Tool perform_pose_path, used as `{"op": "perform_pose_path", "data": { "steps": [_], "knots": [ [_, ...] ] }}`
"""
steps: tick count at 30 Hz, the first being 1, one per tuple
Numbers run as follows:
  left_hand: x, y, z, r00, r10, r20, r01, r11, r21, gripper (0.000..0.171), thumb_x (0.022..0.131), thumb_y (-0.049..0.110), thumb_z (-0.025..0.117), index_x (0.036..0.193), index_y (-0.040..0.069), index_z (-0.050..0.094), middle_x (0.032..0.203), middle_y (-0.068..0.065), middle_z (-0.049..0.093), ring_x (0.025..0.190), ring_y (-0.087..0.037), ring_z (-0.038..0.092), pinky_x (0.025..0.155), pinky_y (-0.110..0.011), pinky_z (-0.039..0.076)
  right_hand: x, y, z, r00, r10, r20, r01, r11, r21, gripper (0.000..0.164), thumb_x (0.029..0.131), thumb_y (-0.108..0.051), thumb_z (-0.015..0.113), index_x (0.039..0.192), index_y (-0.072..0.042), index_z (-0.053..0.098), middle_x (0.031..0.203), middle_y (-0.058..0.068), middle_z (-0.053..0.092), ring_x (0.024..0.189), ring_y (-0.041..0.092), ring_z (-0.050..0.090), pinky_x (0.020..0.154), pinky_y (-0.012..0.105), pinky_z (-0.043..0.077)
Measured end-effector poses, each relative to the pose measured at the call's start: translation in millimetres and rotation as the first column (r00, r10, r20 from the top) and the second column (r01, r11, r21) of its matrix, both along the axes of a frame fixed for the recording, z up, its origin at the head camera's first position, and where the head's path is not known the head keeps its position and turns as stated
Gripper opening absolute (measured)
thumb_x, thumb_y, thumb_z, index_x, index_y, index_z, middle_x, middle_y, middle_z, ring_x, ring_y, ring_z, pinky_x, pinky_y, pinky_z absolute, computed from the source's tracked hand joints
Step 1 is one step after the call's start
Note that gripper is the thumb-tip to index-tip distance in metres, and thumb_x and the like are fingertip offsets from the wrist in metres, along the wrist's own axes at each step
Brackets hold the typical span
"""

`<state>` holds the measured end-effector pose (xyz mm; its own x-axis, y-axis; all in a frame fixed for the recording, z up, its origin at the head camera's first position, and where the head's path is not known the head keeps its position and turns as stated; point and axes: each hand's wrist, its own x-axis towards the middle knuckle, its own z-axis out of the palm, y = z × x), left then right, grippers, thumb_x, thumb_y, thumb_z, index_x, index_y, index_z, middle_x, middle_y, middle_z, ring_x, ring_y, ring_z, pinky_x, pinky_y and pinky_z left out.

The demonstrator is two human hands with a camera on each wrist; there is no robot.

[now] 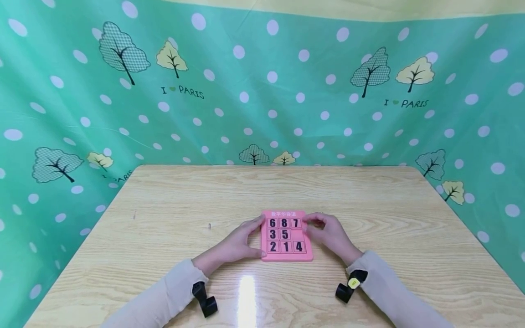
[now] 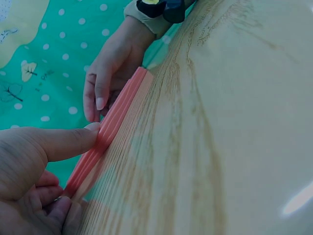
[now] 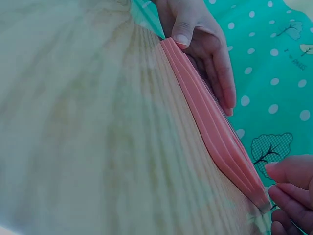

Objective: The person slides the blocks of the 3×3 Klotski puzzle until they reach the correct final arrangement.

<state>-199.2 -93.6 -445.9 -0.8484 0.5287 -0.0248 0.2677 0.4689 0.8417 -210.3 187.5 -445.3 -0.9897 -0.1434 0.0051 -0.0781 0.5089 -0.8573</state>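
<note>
A pink number sliding puzzle [image 1: 287,257] lies flat on the table, white lettering along its far border. Its white tiles with black numbers read 6, 8, 7 in the far row, 3 and 5 in the middle, and 2, 1, 4 in the near row. A pink gap shows at the right of the middle row. My left hand [image 1: 235,243] holds the puzzle's left side, thumb at the near corner and fingers at the far one. At the right border, my right hand [image 1: 330,234] has bent fingertips beside the 7 tile [image 1: 295,223], the thumb lower by the gap.
The wood-grain table [image 1: 184,196] extends around the puzzle on all sides. Behind it hangs a green dotted curtain [image 1: 262,105] with printed trees. Dark wrist cameras [image 1: 205,300] are strapped over both pale sleeves.
</note>
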Motion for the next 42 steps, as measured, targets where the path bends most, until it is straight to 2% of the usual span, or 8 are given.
{"op": "perform_pose_path", "data": {
  "steps": [6, 16, 30, 42],
  "knots": [
    [1.4, 0, 1.1, 1.0, -0.01, 0.004, 0.01, 1.0, 0.013, 0.097, 0.071, 0.019, 0.08, 0.149, 0.008, 0.024, 0.155, -0.009, 0.022, 0.141, -0.03, 0.021, 0.114, -0.05, 0.016, -5.5, -2, -2.4, 0.999, -0.015, 0.033, 0.015, 1.0, 0.001, 0.035, 0.079, -0.013, 0.073, 0.113, -0.008, 0.067, 0.11, 0.007, 0.065, 0.102, 0.022, 0.056, 0.091, 0.037, 0.045],
    [0.8, 0, 2.8, 1.0, -0.005, -0.009, 0.005, 1.0, 0.001, 0.095, 0.071, 0.017, 0.08, 0.148, 0.005, 0.026, 0.155, -0.008, 0.024, 0.141, -0.029, 0.021, 0.115, -0.049, 0.017, -10.2, -3, -2.5, 1.0, -0.007, 0.01, 0.007, 1.0, 0.021, 0.038, 0.077, -0.011, 0.074, 0.114, -0.01, 0.067, 0.106, 0.006, 0.065, 0.096, 0.022, 0.056, 0.083, 0.032, 0.045],
    [0.6, 0, 0.3, 1.0, 0.001, 0.002, -0.001, 1.0, 0.007, 0.095, 0.071, 0.019, 0.08, 0.148, 0.007, 0.026, 0.155, -0.007, 0.024, 0.141, -0.029, 0.021, 0.115, -0.05, 0.016, -9.4, -2, -3.8, 0.998, 0.043, -0.036, -0.043, 0.999, 0.009, 0.03, 0.079, -0.006, 0.072, 0.109, -0.007, 0.068, 0.104, 0.007, 0.066, 0.092, 0.019, 0.056, 0.079, 0.03, 0.046],
    [1.3, 1, 1.7, 1.0, -0.002, -0.006, 0.002, 1.0, 0.0, 0.095, 0.071, 0.019, 0.08, 0.148, 0.005, 0.026, 0.154, -0.007, 0.025, 0.14, -0.028, 0.023, 0.114, -0.049, 0.018, -7.9, -3, -2.5, 0.999, 0.038, -0.035, -0.038, 0.999, 0.017, 0.028, 0.079, -0.004, 0.071, 0.106, -0.007, 0.069, 0.104, 0.007, 0.066, 0.093, 0.019, 0.056, 0.081, 0.031, 0.045]
  ]
}}
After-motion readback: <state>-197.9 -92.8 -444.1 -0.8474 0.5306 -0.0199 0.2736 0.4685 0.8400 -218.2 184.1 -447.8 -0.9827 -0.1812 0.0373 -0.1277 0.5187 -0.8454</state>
